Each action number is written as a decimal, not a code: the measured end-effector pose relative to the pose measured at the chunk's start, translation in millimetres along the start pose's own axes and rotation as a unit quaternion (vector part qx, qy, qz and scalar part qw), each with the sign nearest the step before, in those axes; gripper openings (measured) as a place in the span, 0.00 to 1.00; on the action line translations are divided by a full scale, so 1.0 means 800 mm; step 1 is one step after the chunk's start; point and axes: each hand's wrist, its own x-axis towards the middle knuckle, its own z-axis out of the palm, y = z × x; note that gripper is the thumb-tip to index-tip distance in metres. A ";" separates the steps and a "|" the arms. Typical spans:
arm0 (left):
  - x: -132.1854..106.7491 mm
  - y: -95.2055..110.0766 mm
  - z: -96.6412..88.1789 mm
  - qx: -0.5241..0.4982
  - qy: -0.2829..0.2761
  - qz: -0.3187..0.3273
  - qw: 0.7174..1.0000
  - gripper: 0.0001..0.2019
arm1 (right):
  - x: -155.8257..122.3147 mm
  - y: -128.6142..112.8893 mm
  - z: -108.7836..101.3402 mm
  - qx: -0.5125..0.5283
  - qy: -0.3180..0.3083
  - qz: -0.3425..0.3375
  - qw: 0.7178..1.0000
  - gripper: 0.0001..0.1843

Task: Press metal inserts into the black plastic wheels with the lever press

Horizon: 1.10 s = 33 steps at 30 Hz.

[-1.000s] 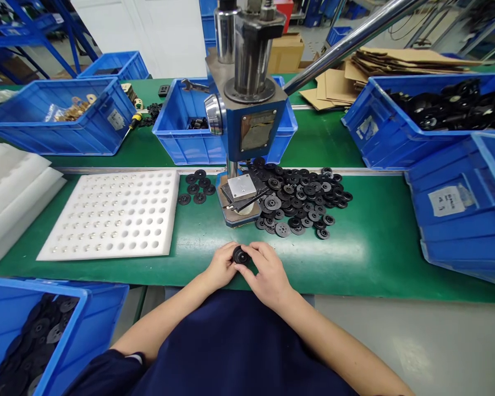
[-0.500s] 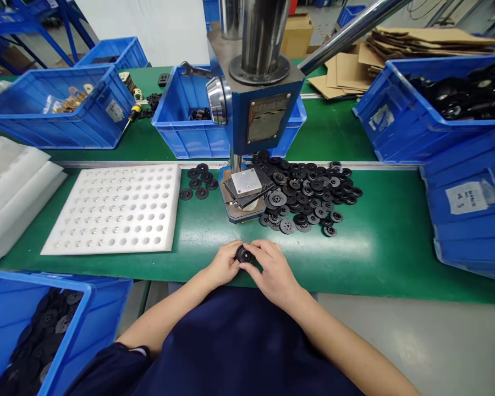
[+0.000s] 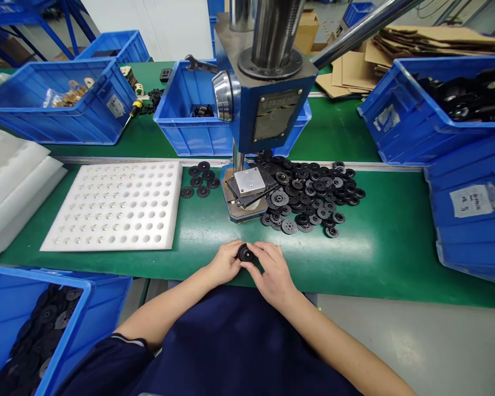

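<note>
Both my hands meet at the near edge of the green bench, pinching one small black round part (image 3: 245,252) between them. My left hand (image 3: 224,262) grips it from the left, my right hand (image 3: 272,270) from the right, fingers curled over it. Just beyond stands a blue hand press (image 3: 268,104) with a metal block (image 3: 249,181) on its base. A heap of black round parts (image 3: 309,192) lies right of the press, and a small group of black parts (image 3: 200,180) lies left of it.
A white foam tray with round holes (image 3: 115,206) lies at the left, beside stacked white foam (image 3: 12,187). Blue bins (image 3: 445,104) of black parts stand right and at the near left (image 3: 37,324). More blue bins (image 3: 58,102) and cardboard (image 3: 355,66) sit behind.
The view has shifted slightly closer and lower. My hands stay together on the black part with only small finger movements.
</note>
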 end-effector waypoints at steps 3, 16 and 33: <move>-0.001 -0.002 0.000 -0.001 0.001 0.001 1.000 0.07 | -0.001 -0.001 0.001 0.004 0.010 -0.005 1.000 0.17; 0.003 0.006 -0.001 0.030 -0.011 -0.026 0.999 0.09 | 0.004 0.010 -0.010 0.049 -0.006 0.038 0.998 0.19; 0.003 0.001 -0.003 0.024 -0.023 0.034 0.999 0.09 | -0.011 -0.003 0.006 0.009 0.067 -0.011 0.998 0.16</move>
